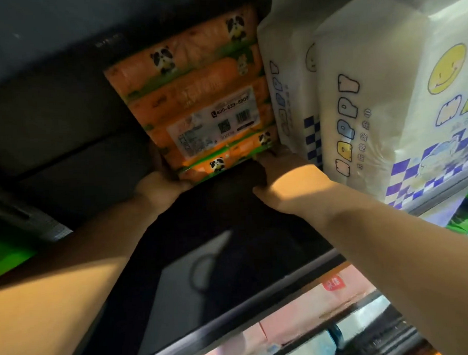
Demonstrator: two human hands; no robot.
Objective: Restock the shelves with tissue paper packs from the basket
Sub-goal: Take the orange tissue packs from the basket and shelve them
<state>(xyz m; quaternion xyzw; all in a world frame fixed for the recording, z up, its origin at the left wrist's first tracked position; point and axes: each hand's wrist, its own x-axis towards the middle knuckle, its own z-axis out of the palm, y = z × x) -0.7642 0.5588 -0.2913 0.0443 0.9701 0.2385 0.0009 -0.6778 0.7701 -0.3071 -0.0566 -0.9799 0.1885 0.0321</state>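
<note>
An orange tissue pack (pixel 197 103) with panda pictures and a white barcode label stands on edge deep on a dark shelf (pixel 205 272). My left hand (pixel 158 187) grips its near left corner, fingers wrapped up the left side. My right hand (pixel 289 180) holds the near right corner, fingertips hidden between the orange pack and the white packs beside it. The basket is out of view.
White tissue packs (pixel 358 104) printed "HAPPY" with smiley faces and blue checks stand tight against the orange pack's right side. The shelf area to the left is dark. Pink packs (pixel 314 316) lie on the shelf below. A green item (pixel 5 257) sits at far left.
</note>
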